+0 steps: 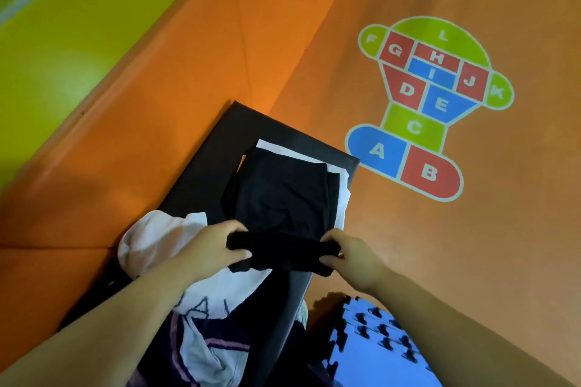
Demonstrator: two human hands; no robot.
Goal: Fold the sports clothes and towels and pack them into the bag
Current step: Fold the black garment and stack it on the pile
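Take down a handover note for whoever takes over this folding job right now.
Left hand and right hand: both grip the near edge of the black garment, spread on the black bench.
White fabric lies under it; a crumpled white cloth sits to its left; unfolded clothes are heaped nearer.
Done: no bag in view, nothing visibly packed.
Left: finish this fold, fold the rest, pack.

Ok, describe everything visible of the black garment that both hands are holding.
The black garment is plain, matte, soft-looking cloth. It lies spread on a white folded piece atop the black bench. Its near edge is bunched into a roll, gripped by the left hand at one end, the right hand at the other. Its type cannot be told.
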